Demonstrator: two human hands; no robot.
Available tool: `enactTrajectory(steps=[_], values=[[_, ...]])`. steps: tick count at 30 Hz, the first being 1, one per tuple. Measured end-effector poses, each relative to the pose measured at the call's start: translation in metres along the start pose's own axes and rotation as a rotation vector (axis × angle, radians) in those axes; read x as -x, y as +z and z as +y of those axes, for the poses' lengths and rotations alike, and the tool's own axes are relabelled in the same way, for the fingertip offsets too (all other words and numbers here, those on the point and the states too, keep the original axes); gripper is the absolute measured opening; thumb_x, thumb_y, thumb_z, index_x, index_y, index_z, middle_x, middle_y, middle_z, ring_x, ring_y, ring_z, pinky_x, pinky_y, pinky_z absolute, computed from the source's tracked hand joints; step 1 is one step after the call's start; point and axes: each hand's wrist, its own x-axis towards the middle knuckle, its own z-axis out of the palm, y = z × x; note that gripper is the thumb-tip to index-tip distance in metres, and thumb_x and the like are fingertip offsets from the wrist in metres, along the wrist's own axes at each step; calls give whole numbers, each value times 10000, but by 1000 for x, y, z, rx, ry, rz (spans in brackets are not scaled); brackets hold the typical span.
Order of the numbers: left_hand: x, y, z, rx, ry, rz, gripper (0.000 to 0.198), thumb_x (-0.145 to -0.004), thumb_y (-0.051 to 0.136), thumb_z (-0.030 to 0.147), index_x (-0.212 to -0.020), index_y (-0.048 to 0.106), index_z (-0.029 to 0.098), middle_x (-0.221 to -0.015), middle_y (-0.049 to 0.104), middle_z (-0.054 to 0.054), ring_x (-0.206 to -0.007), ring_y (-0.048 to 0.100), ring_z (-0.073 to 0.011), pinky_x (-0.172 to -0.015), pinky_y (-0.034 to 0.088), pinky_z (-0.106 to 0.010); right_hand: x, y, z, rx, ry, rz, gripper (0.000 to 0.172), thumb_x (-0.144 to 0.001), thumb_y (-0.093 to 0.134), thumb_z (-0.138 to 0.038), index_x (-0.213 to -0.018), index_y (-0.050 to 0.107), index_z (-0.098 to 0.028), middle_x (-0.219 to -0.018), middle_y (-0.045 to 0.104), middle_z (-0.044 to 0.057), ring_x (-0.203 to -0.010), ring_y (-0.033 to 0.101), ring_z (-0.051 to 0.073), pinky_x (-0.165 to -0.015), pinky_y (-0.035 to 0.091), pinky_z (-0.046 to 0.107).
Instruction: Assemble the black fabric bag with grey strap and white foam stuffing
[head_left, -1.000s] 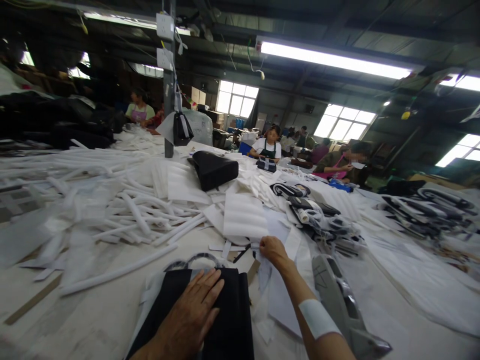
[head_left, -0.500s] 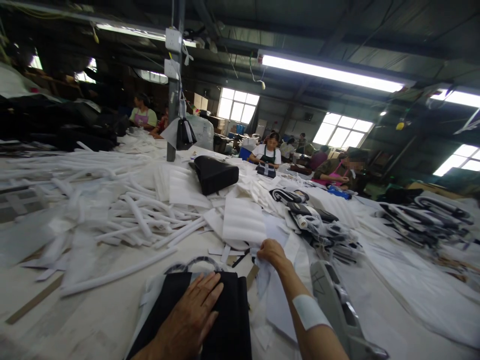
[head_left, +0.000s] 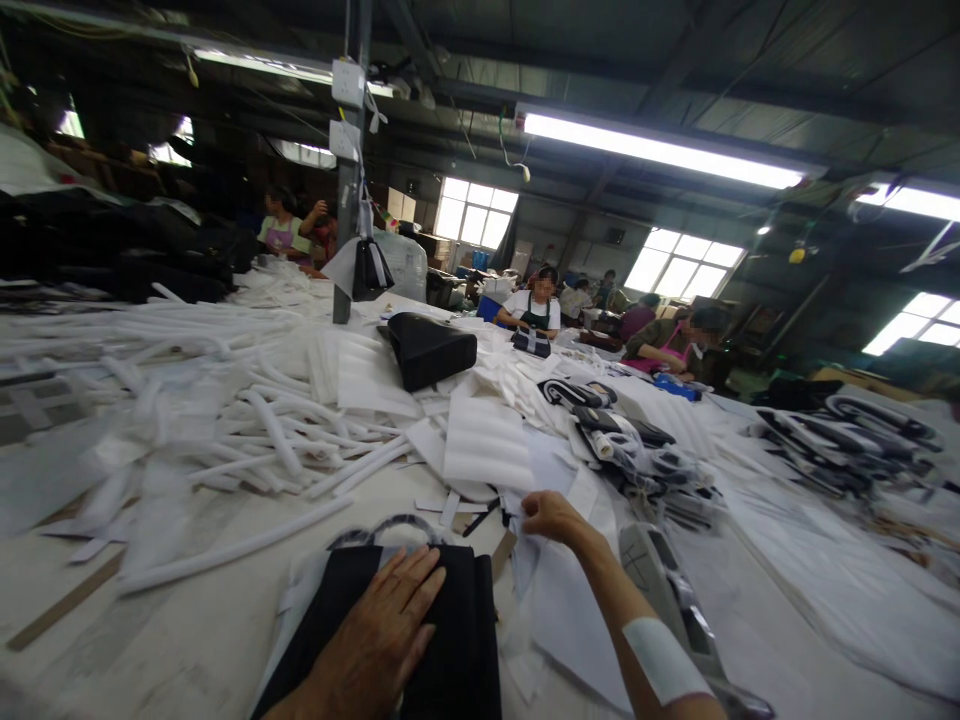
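Pale work table (head_left: 187,630), loaded with loose packing stuff, workshop dim behind it.

Near: black bag (head_left: 461,640) lies flat at the front edge, just left of centre. Left hand (head_left: 390,615) is spread palm down on it, fingers nearly together, pressing rather than gripping. Loops (head_left: 409,520) poke out past its far edge, with what looks like clear film on them. Grey strip (head_left: 388,556) at that edge, partly under the fingertips. Pale wrap (head_left: 300,585) shows along the left side.

Right hand (head_left: 553,518) is to the right and farther out, fingers curled, over thin sheets (head_left: 574,630). Can't tell if it's pinching one. Grey tape dispenser (head_left: 639,568), by the look of it, sits right of that forearm; not in use.

Status, my read: partway. Loops covered, strip on, but the bag's top face is bare. Underside hidden, so no call there.

Farther: foam sheet (head_left: 487,445), foam sticks (head_left: 274,430) to the left, second bag (head_left: 435,350) untouched. Right: strapped bundles (head_left: 630,435), further along, I'd say. Far side: co-worker (head_left: 534,300) bent over a dark bundle (head_left: 531,342).
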Motion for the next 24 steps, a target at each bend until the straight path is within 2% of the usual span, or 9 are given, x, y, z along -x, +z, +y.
enactTrajectory(steps=[3, 5, 7, 10, 14, 19, 24], values=[[0, 1, 0, 3, 3, 5, 596, -827, 479, 50, -1402, 458, 207, -1457, 487, -62, -1326, 462, -228, -1079, 453, -416, 9, 4, 0, -30, -11, 48, 189, -638, 748, -253, -810, 708, -186, -746, 687, -18, -712, 605, 144, -589, 347, 220], [0, 2, 0, 10, -3, 15, 597, -831, 473, 48, -1405, 454, 211, -1455, 489, -59, -1326, 462, -223, -1084, 447, -410, 11, 10, -1, -45, 7, 100, 272, -648, 718, -241, -916, 717, -192, -823, 709, 2, -755, 614, 158, -627, 356, 225], [-1, 1, 0, 16, -5, 28, 597, -831, 469, 45, -1403, 458, 216, -1448, 497, -55, -1323, 465, -218, -1090, 440, -401, 11, 15, -2, -57, 34, 143, 277, -681, 673, -217, -952, 723, -192, -865, 723, 26, -792, 626, 174, -663, 365, 235], [-2, 1, -1, 9, 11, 25, 595, -828, 479, 50, -1399, 462, 214, -1440, 506, -56, -1315, 473, -218, -1090, 440, -396, 10, 20, -2, -74, 65, 187, 212, -748, 603, -200, -907, 743, -202, -881, 737, 48, -838, 642, 189, -698, 373, 246], [-1, 3, -3, 11, 17, 18, 593, -831, 481, 54, -1402, 456, 213, -1445, 501, -57, -1315, 473, -222, -1092, 436, -409, 6, 20, 1, -108, 107, 216, 214, -806, 550, -215, -849, 760, -214, -858, 746, 61, -851, 655, 198, -713, 383, 252], [3, 12, -5, 27, -9, 14, 613, -819, 501, 58, -1405, 447, 233, -1452, 497, -47, -1318, 477, -231, -1089, 442, -419, 4, 23, 1, -163, 164, 252, 195, -790, 562, -213, -791, 757, -214, -792, 742, 45, -803, 661, 185, -685, 393, 235], [3, 21, -6, 67, -4, 37, 668, -741, 526, 32, -1375, 470, 237, -1416, 541, -50, -1277, 525, -248, -1064, 470, -422, 13, 18, -9, -192, 169, 329, 214, -786, 528, -200, -631, 676, -197, -667, 698, 23, -703, 647, 167, -617, 393, 219]])
